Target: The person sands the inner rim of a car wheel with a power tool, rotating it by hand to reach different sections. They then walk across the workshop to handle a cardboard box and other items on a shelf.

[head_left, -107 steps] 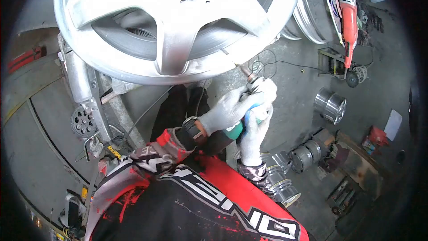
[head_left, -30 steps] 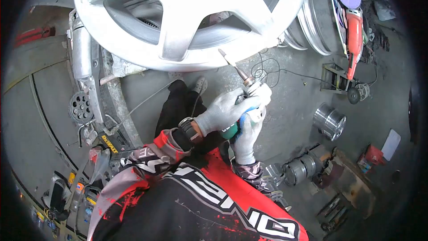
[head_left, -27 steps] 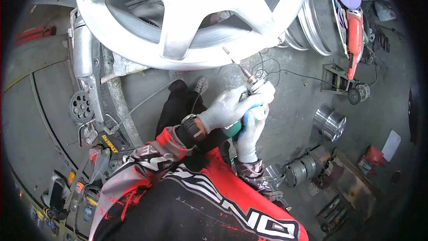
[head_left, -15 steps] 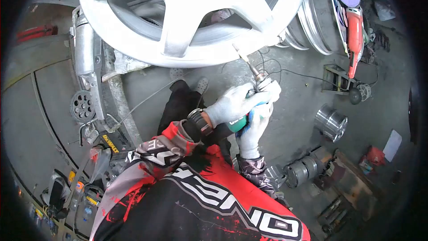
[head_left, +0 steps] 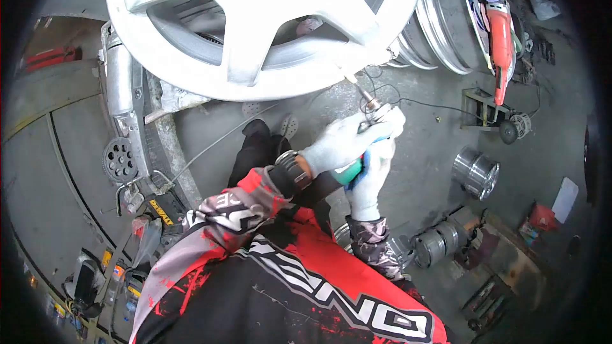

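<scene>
My left hand (head_left: 346, 144) and right hand (head_left: 372, 171) clasp the power tool (head_left: 349, 174), whose bit (head_left: 350, 77) could gouge the wheel (head_left: 243, 44) at its lower edge if either grip slackens.

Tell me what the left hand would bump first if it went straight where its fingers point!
Most likely the handheld tool, since the left hand is wrapped against it. The right hand is close too; which fingers come next is hard to tell.
</scene>
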